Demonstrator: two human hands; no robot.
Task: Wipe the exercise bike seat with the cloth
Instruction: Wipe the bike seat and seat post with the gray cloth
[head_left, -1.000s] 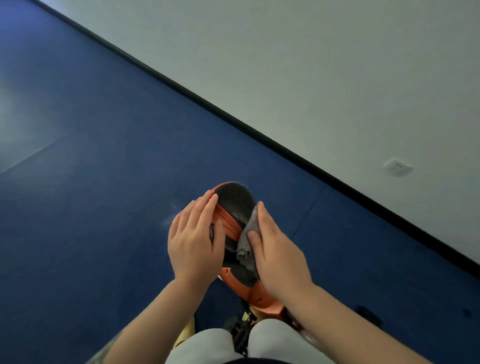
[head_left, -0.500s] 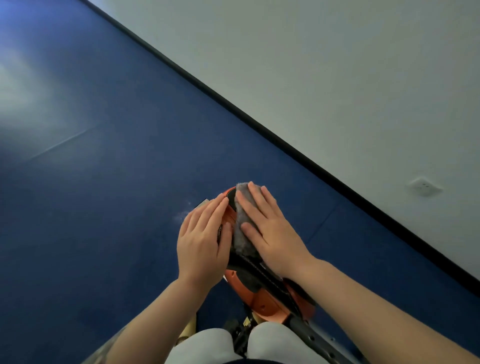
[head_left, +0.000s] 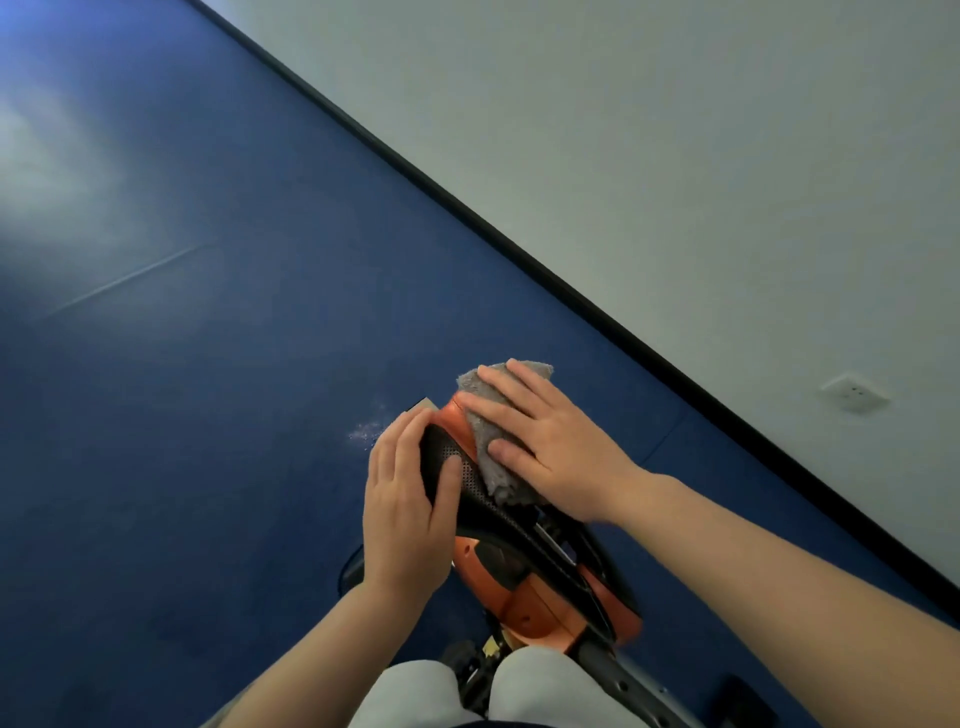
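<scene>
Seen from a head-worn camera: nearest, the person's knees in pale trousers (head_left: 415, 691) flank the dark frame (head_left: 618, 680) of an exercise bike. Just beyond, the bike's orange and black body (head_left: 524, 587) rises to the seat (head_left: 457, 467), a black perforated saddle with orange trim, standing centre frame above the blue floor (head_left: 208, 415). The left hand (head_left: 405, 519) grips the seat's left side, fingers (head_left: 395, 447) curled over its edge and thumb lying on the black top. The right hand (head_left: 545, 447) lies flat with its fingers (head_left: 498, 410) spread, pressing a grey cloth (head_left: 488, 415) onto the seat's right side and far end; the cloth's frayed far edge sticks out past the fingertips. A pale scuff (head_left: 366, 431) marks the floor just left of the seat. Farther off, a black skirting strip (head_left: 519, 249) runs diagonally between floor and grey wall (head_left: 675, 156), which carries a white socket (head_left: 852, 393) at the right.
</scene>
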